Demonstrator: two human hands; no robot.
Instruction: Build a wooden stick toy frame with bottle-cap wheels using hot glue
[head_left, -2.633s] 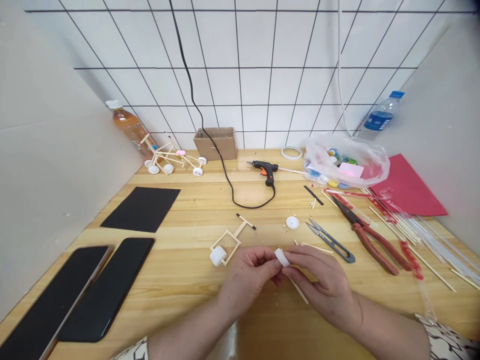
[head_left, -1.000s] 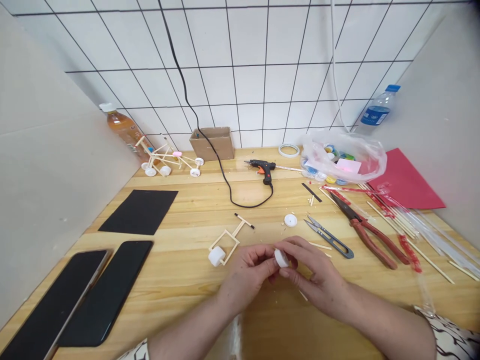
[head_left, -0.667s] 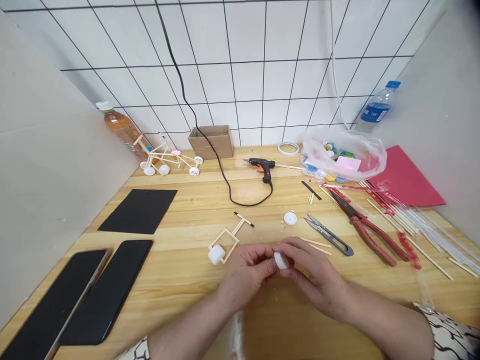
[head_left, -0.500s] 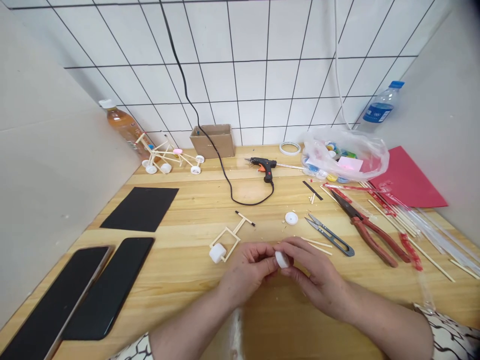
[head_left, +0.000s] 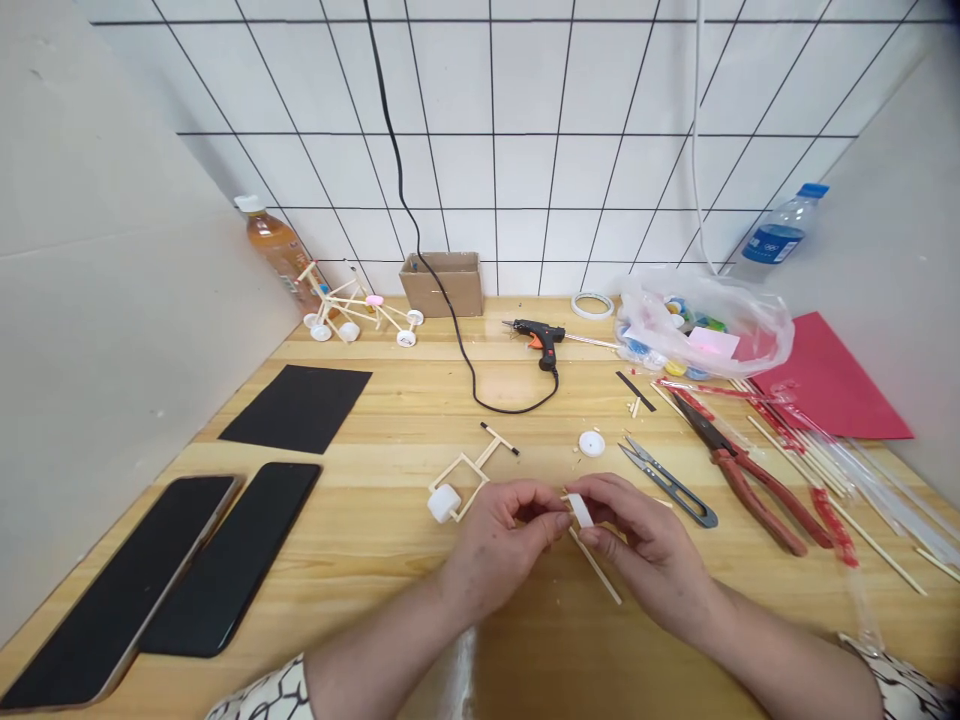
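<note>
My right hand [head_left: 645, 540] grips a white bottle cap [head_left: 580, 510] by its edges, tilted and seen side-on. Fingers pinched together, my left hand [head_left: 510, 535] meets the cap's left side. A thin wooden stick [head_left: 598, 570] slants down from the left fingertips, which close on its upper end; part of it is hidden. Just beyond the left hand lies a small stick frame [head_left: 466, 462] with black-tipped ends and a white cap-like wheel [head_left: 444, 503]. Another white cap [head_left: 592, 444] rests flat on the table past the hands.
Snips [head_left: 669, 485] and red-handled pliers [head_left: 750, 470] lie to the right, near loose sticks [head_left: 814, 455]. A corded glue gun [head_left: 541, 340] lies farther back, by a plastic bag [head_left: 780, 330] of caps. Two phones [head_left: 232, 560] and black sheet [head_left: 296, 407] are left; a stick model [head_left: 360, 310] stands behind.
The view has shifted, so the scene sits a little farther right. The cap in my hands has turned more side-on. A wooden stick now slants below my left fingertips.
</note>
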